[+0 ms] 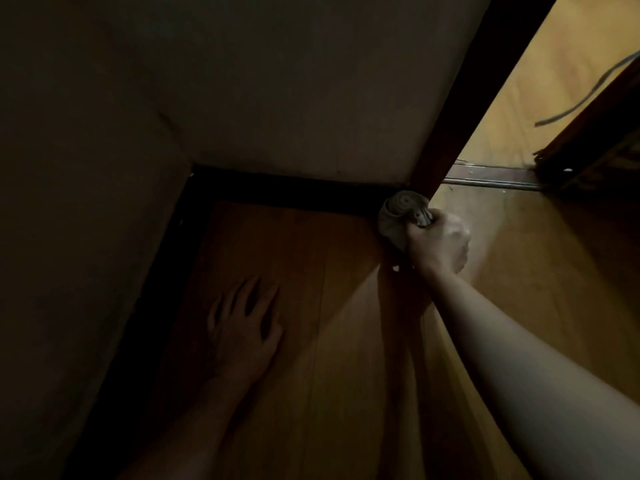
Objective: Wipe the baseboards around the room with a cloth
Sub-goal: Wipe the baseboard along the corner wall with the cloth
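Gripping the bunched grey-beige cloth (398,211) in our right hand (438,242), fingers curled tight round it, we hold it against the right end of the dark wooden baseboard (277,188), just beside the dark wooden door frame (450,126). Our left hand (246,320) lies spread flat on the orange-brown plank floor (346,341), bracing us. To do this stroke well, we judge it best to press the wad firmly on the board's face and top edge and draw it leftward toward the shadowed corner in one even pass, turning the cloth once a side looks soiled.
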Demonstrator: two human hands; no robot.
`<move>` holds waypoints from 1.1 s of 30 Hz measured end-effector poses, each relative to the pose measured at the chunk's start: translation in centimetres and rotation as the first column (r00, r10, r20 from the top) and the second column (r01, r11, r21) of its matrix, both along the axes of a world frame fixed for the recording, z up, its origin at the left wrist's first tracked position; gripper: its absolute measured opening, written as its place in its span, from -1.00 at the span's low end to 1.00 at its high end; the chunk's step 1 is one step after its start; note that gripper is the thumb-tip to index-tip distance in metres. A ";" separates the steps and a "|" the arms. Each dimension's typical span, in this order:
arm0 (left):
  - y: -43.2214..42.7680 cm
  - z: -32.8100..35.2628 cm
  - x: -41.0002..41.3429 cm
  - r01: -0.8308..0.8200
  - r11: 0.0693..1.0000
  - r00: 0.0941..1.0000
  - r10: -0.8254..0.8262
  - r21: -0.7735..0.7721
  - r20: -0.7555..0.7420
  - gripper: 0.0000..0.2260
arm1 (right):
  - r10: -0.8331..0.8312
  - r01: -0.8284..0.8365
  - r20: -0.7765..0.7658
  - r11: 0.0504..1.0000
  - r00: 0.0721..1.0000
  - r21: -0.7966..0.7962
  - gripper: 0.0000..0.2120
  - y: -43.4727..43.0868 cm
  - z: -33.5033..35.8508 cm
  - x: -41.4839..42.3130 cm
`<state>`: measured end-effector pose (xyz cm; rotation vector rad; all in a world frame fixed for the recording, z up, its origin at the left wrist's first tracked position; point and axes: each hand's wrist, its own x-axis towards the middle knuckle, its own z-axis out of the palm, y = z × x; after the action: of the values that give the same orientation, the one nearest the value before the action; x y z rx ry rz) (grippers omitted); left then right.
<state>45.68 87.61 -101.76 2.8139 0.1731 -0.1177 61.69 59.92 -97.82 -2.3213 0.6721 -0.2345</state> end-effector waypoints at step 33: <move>-6.6 59.1 2.8 -0.187 0.981 0.960 0.173 0.044 0.220 -0.48 | 0.221 -0.141 0.044 0.447 0.974 0.883 -0.49 6.5 53.4 -5.2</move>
<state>48.48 81.05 -42.61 2.8317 0.3865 0.2387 56.49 66.40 -44.39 -1.3345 0.4030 0.2805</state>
